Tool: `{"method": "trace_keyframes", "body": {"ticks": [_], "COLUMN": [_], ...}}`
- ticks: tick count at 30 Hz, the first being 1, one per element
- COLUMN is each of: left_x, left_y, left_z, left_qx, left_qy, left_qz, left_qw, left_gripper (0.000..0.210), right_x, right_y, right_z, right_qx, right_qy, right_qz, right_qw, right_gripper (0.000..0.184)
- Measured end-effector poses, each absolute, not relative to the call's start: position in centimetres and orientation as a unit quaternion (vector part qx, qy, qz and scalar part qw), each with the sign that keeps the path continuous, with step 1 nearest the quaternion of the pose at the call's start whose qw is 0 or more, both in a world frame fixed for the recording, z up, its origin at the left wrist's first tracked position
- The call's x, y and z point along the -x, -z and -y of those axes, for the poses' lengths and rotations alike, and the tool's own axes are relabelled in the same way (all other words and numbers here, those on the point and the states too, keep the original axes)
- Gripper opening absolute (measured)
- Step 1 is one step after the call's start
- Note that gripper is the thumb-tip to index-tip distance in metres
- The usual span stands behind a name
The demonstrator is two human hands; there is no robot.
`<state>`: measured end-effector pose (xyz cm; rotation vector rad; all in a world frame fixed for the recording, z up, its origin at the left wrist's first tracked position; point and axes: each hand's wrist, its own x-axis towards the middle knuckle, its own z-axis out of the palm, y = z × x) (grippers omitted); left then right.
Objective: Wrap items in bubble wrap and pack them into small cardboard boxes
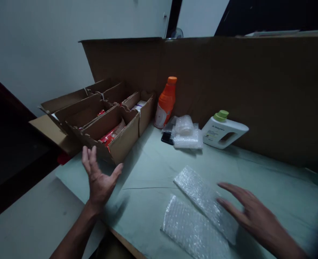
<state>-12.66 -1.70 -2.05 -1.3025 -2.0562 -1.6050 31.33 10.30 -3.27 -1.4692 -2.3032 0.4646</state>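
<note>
My left hand [101, 180] is raised over the table's left side with its fingers spread and nothing in them. It is nearest to the front corner of a divided cardboard box [125, 142]. Over the right side hovers my right hand [256, 212], its thumb and fingers apart and holding nothing. Beside and partly under it lies a strip of bubble wrap [202, 196]. A second bubble wrap piece [191, 226] lies alongside, closer to me. Both pieces are flat on the pale green table cover [145, 201].
Red packets [113, 136] sit inside the box compartments. Behind stand an orange bottle [166, 102] and a white jug with a green cap [222, 131]. Between them are folded bubble wrap [187, 136] and a dark flat object [167, 138]. A tall cardboard panel [229, 79] borders the back.
</note>
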Motion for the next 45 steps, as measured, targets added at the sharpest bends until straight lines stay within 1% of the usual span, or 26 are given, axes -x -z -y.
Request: {"method": "trace_keyframes", "body": {"ticks": [1, 2, 5, 7, 10, 11, 14, 17, 19, 20, 23, 24, 25, 26, 28, 30, 32, 34, 36, 38, 40, 43, 45], "left_x": [12.5, 12.4, 12.3, 12.6, 13.3, 13.5, 13.7, 13.1, 12.4, 12.2, 12.2, 12.4, 12.6, 12.8, 12.9, 12.8, 12.5, 11.9, 11.0, 9.8, 8.2, 5.4, 3.5], "left_y": [1.6, 1.3, 0.7, 0.4, 0.1, 0.0, 0.0, 0.4, 0.6, 0.6, 0.5, 0.7, 1.0, 1.4, 2.5, 3.3, 3.7, 3.9, 4.2, 4.7, 5.1, 5.5, 5.6], "left_z": [0.8, -0.1, -2.3, -3.1, -3.6, -3.5, -2.0, 1.5, 4.5, 5.8, 8.1, 8.1, 7.8, 7.2, 5.9, 4.5, 3.5, 2.6, 1.8, 0.8, -0.4, -2.2, -3.3], "left_qx": [0.444, 0.443, 0.444, 0.455, 0.466, 0.465, 0.461, 0.492, 0.502, 0.494, 0.444, 0.429, 0.42, 0.414, 0.398, 0.385, 0.379, 0.386, 0.399, 0.422, 0.455, 0.505, 0.524], "left_qy": [0.547, 0.55, 0.563, 0.559, 0.542, 0.543, 0.572, 0.585, 0.587, 0.598, 0.639, 0.645, 0.641, 0.628, 0.595, 0.578, 0.577, 0.575, 0.568, 0.568, 0.563, 0.544, 0.533], "left_qz": [0.702, 0.701, 0.686, 0.677, 0.68, 0.681, 0.664, 0.638, 0.632, 0.628, 0.628, 0.632, 0.639, 0.65, 0.674, 0.692, 0.698, 0.695, 0.688, 0.666, 0.632, 0.585, 0.568], "left_qw": [0.106, 0.102, 0.125, 0.152, 0.163, 0.159, 0.137, 0.097, 0.07, 0.062, 0.019, -0.015, -0.062, -0.111, -0.181, -0.196, -0.189, -0.193, -0.209, -0.237, -0.275, -0.328, -0.345], "left_gripper": [0.091, 0.088, 0.075, 0.061, 0.025, 0.017, 0.007, 0.007, 0.009, 0.019, 0.074, 0.087, 0.091, 0.088, 0.073, 0.062, 0.06, 0.062, 0.065, 0.067, 0.068, 0.066, 0.061], "right_x": [-29.1, -27.0, -23.3, -22.6, -21.6, -21.0, -18.5, -16.9, -17.0, -17.5, -19.8, -20.5, -21.2, -21.7, -22.3, -22.4, -22.4, -22.6, -23.0, -23.5, -24.0, -24.9, -26.1], "right_y": [3.4, 3.7, 4.6, 4.2, 1.9, 1.1, -0.5, -0.2, 0.5, 1.0, 2.3, 2.7, 3.1, 3.5, 4.1, 4.4, 4.4, 4.2, 3.8, 3.5, 3.3, 3.4, 3.7], "right_z": [-10.9, -11.2, -10.8, -10.4, -11.0, -11.5, -12.8, -13.4, -13.4, -13.3, -12.7, -12.4, -11.9, -11.3, -9.8, -7.8, -6.0, -4.8, -4.7, -5.6, -7.5, -10.7, -12.1], "right_qx": [0.497, 0.468, 0.375, 0.358, 0.38, 0.379, 0.356, 0.337, 0.327, 0.329, 0.393, 0.421, 0.444, 0.453, 0.431, 0.38, 0.329, 0.298, 0.31, 0.365, 0.428, 0.468, 0.472], "right_qy": [-0.153, -0.157, -0.183, -0.179, -0.172, -0.18, -0.212, -0.22, -0.216, -0.21, -0.161, -0.146, -0.138, -0.14, -0.167, -0.198, -0.221, -0.239, -0.254, -0.274, -0.3, -0.349, -0.366], "right_qz": [0.836, 0.857, 0.903, 0.91, 0.898, 0.895, 0.893, 0.895, 0.901, 0.905, 0.898, 0.89, 0.883, 0.879, 0.886, 0.903, 0.917, 0.922, 0.91, 0.868, 0.809, 0.744, 0.72], "right_qw": [0.172, 0.15, 0.102, 0.11, 0.143, 0.149, 0.174, 0.192, 0.183, 0.172, 0.117, 0.093, 0.071, 0.054, 0.037, 0.04, 0.045, 0.06, 0.111, 0.194, 0.268, 0.325, 0.354], "right_gripper": [0.046, 0.045, 0.035, 0.032, 0.032, 0.032, 0.032, 0.034, 0.036, 0.037, 0.046, 0.05, 0.053, 0.054, 0.051, 0.042, 0.034, 0.03, 0.03, 0.037, 0.051, 0.072, 0.073]}}
